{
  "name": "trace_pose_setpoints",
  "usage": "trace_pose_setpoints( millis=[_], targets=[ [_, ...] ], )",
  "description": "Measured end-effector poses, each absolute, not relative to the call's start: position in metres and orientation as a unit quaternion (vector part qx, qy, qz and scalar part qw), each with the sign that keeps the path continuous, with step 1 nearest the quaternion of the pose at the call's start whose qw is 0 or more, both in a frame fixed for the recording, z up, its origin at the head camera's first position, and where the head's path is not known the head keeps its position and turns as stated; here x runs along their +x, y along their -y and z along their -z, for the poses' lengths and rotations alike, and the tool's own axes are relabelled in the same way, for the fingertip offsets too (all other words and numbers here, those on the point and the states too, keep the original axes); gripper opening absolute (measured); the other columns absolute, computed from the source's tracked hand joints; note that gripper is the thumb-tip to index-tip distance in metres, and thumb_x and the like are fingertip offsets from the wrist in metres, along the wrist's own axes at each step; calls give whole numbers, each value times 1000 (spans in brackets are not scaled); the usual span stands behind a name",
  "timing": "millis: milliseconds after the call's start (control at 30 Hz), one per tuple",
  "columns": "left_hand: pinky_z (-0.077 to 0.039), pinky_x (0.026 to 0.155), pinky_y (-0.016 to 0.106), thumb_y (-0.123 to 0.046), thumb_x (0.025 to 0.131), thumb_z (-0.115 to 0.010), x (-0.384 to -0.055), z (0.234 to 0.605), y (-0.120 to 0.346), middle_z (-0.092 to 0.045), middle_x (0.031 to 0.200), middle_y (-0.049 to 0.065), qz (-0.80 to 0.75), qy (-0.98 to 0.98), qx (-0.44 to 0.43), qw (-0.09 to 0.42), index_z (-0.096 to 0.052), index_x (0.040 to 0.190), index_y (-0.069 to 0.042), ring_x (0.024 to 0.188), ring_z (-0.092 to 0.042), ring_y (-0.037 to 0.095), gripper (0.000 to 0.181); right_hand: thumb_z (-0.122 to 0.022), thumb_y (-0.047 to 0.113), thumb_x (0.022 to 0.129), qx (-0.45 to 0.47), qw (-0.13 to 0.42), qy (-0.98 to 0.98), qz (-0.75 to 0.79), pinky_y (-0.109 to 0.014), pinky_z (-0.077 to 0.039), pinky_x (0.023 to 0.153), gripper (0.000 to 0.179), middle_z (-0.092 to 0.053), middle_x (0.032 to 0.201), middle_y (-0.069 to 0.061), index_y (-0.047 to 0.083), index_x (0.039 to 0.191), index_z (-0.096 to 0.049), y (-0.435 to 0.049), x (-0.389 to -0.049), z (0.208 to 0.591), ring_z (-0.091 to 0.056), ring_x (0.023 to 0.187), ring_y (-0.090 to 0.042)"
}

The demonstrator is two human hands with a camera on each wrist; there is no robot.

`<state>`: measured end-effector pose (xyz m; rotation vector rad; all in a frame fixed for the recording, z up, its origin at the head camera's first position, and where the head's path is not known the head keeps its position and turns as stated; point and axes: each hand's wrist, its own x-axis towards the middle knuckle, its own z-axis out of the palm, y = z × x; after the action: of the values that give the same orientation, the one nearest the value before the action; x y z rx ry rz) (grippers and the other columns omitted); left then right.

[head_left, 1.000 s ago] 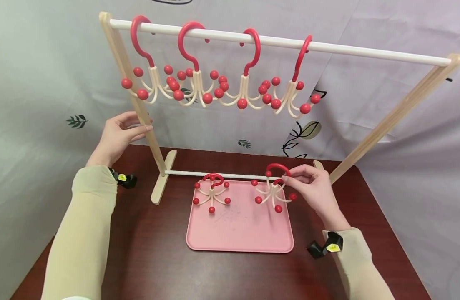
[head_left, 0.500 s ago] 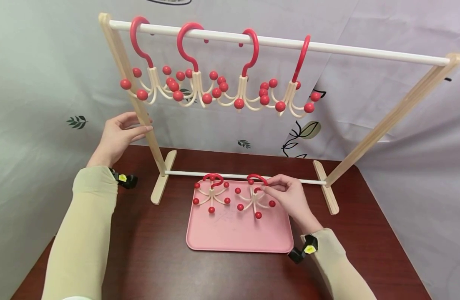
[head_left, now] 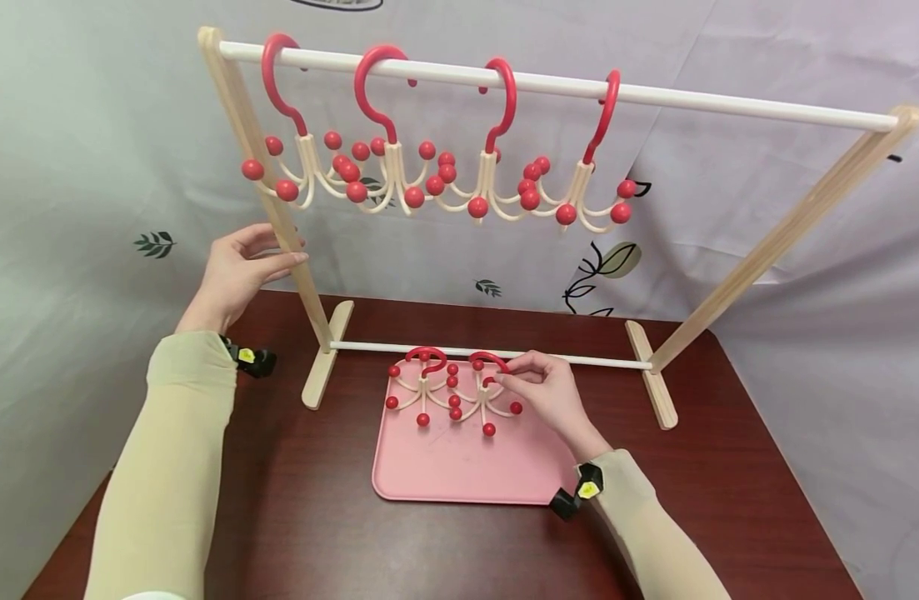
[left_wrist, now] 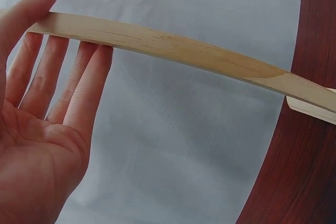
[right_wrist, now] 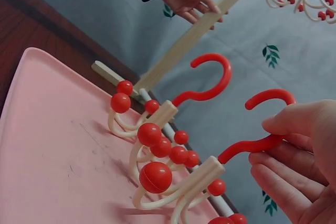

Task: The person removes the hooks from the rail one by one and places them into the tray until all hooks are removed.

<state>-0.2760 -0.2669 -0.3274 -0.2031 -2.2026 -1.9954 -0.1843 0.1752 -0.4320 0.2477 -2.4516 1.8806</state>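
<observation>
My right hand (head_left: 545, 392) pinches the red hook of a multi-arm hanger (right_wrist: 205, 174) between thumb and fingers. That hanger, with cream arms tipped by red balls, is over the pink tray (head_left: 466, 475). Right beside it to the left stands a second such hanger (head_left: 423, 387), its hook pointing up; their balls overlap in the head view. My left hand (head_left: 237, 271) holds the rack's left wooden post (left_wrist: 173, 43), thumb on one side and fingertips on the other. Several like hangers (head_left: 487, 175) hang by red hooks from the rack's white top rail (head_left: 729, 104).
A white lower bar (head_left: 609, 362) runs behind the tray between the rack's wooden feet (head_left: 651, 375). On the right rises the other wooden post (head_left: 789, 225). Everything stands on a dark reddish-brown table (head_left: 317, 517), with pale leaf-printed cloth (head_left: 429, 267) behind.
My right hand has carried the hanger leftward across the tray, up beside the other one. The rightmost hanging hanger has swung slightly on the rail. My left hand keeps its place.
</observation>
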Motion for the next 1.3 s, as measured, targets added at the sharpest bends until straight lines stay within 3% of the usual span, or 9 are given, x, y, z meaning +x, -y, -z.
trace_pose_setpoints(
  millis=[533, 800, 967, 1300],
  targets=[
    [-58, 79, 18, -10, 84, -86, -277, 327, 268, -72, 109, -2, 651, 752, -59, 78, -69, 131, -13, 97, -70, 10, 49, -85, 10, 84, 67, 17, 794, -604, -23, -58, 77, 17, -76, 95, -7, 4, 97, -75, -170, -185, 433, -75, 85, -22],
    [-58, 79, 18, -10, 84, -86, -276, 327, 267, -72, 109, -2, 657, 748, -57, 74, -68, 131, -13, 96, -71, 10, 50, -88, 7, 81, 97, 26, 766, -635, -27, -59, 87, 38, -74, 108, -14, 1, 115, -71, -175, -184, 430, -73, 98, -27],
    [-59, 79, 19, -7, 84, -85, -278, 327, 266, -73, 108, -1, 672, 734, -60, 73, -70, 129, -12, 97, -70, 11, 48, -85, -1, 82, 118, 52, 738, -662, -35, -57, 93, 41, -69, 118, -24, -5, 119, -68, -185, -181, 418, -68, 109, -36],
    [-59, 80, 20, -5, 84, -85, -278, 329, 267, -73, 107, -1, 681, 726, -66, 73, -70, 128, -11, 97, -70, 11, 47, -84, -1, 83, 129, 132, 710, -680, -41, -52, 101, 44, -67, 124, -19, -3, 124, -67, -207, -175, 372, -65, 116, -33]
  ],
)
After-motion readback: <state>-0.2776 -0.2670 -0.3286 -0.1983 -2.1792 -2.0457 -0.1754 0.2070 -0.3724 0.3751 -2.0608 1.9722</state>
